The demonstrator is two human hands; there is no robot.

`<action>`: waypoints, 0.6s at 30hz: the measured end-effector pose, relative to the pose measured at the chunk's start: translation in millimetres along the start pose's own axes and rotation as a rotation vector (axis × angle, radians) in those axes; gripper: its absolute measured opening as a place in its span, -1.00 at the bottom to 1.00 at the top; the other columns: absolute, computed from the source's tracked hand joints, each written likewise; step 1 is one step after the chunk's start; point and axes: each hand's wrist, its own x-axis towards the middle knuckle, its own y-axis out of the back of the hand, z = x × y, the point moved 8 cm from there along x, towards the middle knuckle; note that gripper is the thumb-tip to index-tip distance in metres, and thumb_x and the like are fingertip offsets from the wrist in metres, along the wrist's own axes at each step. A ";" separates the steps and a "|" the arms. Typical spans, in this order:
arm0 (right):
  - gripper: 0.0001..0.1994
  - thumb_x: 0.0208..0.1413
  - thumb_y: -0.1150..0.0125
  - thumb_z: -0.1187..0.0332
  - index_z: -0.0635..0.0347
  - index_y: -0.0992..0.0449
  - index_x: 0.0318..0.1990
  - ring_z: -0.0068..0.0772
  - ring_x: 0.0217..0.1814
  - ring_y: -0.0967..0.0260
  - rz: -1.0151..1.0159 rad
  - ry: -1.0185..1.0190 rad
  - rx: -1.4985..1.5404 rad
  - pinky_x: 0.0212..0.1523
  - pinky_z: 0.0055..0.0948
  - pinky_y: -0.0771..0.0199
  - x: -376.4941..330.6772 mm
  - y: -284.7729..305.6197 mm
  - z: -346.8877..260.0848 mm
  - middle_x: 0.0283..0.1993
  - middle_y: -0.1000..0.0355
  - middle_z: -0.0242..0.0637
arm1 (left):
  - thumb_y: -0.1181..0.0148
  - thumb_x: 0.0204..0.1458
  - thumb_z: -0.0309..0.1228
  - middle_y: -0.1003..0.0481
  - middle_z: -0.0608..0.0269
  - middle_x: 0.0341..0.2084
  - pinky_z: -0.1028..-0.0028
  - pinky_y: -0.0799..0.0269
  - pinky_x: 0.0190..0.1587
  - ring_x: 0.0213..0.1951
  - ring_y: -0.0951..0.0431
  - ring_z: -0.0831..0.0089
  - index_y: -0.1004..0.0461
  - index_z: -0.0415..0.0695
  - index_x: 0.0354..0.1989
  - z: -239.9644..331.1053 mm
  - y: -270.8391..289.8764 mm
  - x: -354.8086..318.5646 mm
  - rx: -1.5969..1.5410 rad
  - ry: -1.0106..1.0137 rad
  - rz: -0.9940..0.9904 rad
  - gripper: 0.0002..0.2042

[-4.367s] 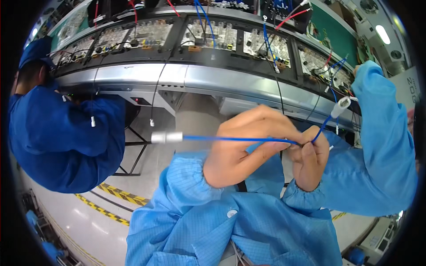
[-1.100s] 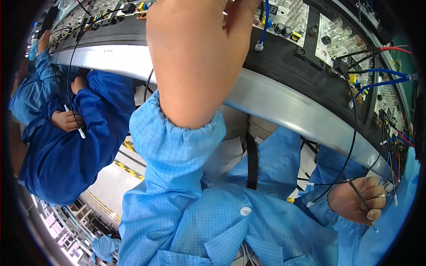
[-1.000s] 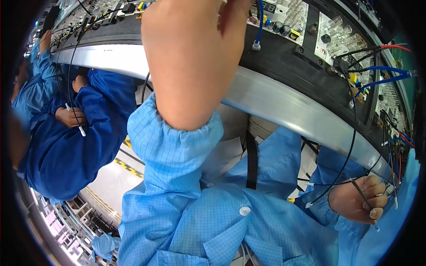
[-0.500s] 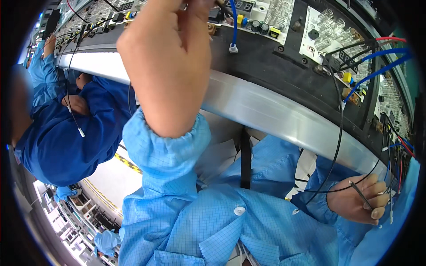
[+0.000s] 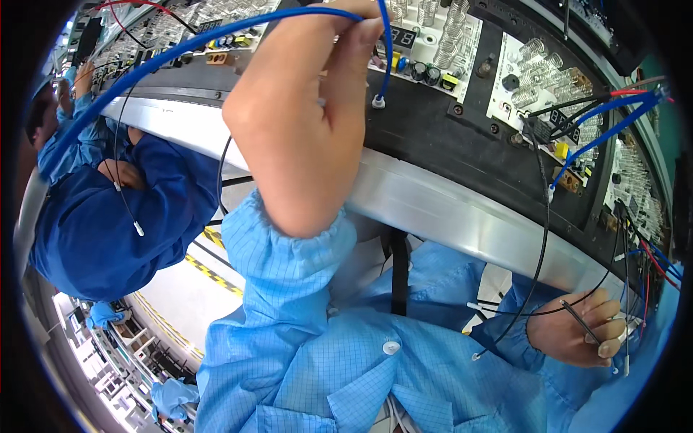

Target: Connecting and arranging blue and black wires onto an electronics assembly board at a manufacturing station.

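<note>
Left hand up at the boards with the blue lead, right hand low with the black ones.

The left hand (image 5: 310,123) has pushed further up over the last half second, and the blue wire (image 5: 216,36) now arcs away toward ten o'clock, its white-tipped end (image 5: 377,102) hanging just below the fingers against the dark panel; it looks close to being plugged in. The fingers are pinched on that wire. At four o'clock the right hand (image 5: 577,335) stays curled around thin black leads (image 5: 538,274) and a slim probe (image 5: 577,321). Beyond run the metal rail (image 5: 447,209) and the circuit boards (image 5: 527,79); at nine o'clock sits a co-worker in dark blue (image 5: 108,224).
</note>
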 end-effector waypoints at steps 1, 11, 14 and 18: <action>-0.73 0.19 0.01 0.08 -0.03 -0.44 -0.46 -0.54 -0.45 0.02 0.001 0.011 -0.014 -0.36 -0.46 0.08 -0.4 -0.4 -2.2 -0.54 -0.05 -0.54 | -0.10 0.15 -0.46 -0.57 0.29 -0.42 0.72 -0.35 -0.53 -0.54 -0.45 0.72 -0.53 -0.25 -0.24 -4.7 1.3 1.6 -0.004 -0.005 0.001 -0.86; -0.69 0.21 0.06 0.06 -0.06 -0.40 -0.51 -0.54 -0.47 -0.01 -0.048 0.065 -0.062 -0.40 -0.45 0.05 -9.4 1.4 -8.6 -0.55 -0.06 -0.53 | -0.17 0.07 -0.55 -0.55 0.31 -0.52 0.67 -0.42 -0.49 -0.53 -0.49 0.66 -0.57 -0.18 -0.25 -14.0 -8.9 -8.4 0.504 -0.070 -0.096 -0.89; -0.69 0.22 0.07 0.06 -0.06 -0.42 -0.50 -0.54 -0.47 -0.03 -0.014 0.100 -0.118 -0.41 -0.45 0.05 -12.9 3.0 -14.9 -0.56 -0.05 -0.54 | -0.18 0.06 -0.54 -0.54 0.30 -0.53 0.66 -0.42 -0.49 -0.53 -0.49 0.65 -0.57 -0.18 -0.25 -16.2 -13.0 -3.7 0.504 -0.049 -0.098 -0.89; -0.70 0.21 0.05 0.07 -0.05 -0.46 -0.48 -0.54 -0.49 -0.02 0.003 0.112 -0.072 -0.41 -0.45 0.07 -13.3 13.1 -24.4 -0.57 -0.03 -0.55 | -0.20 0.05 -0.52 -0.54 0.29 -0.54 0.65 -0.42 -0.49 -0.54 -0.50 0.63 -0.57 -0.18 -0.26 -16.4 -18.6 -8.9 0.498 -0.045 -0.097 -0.89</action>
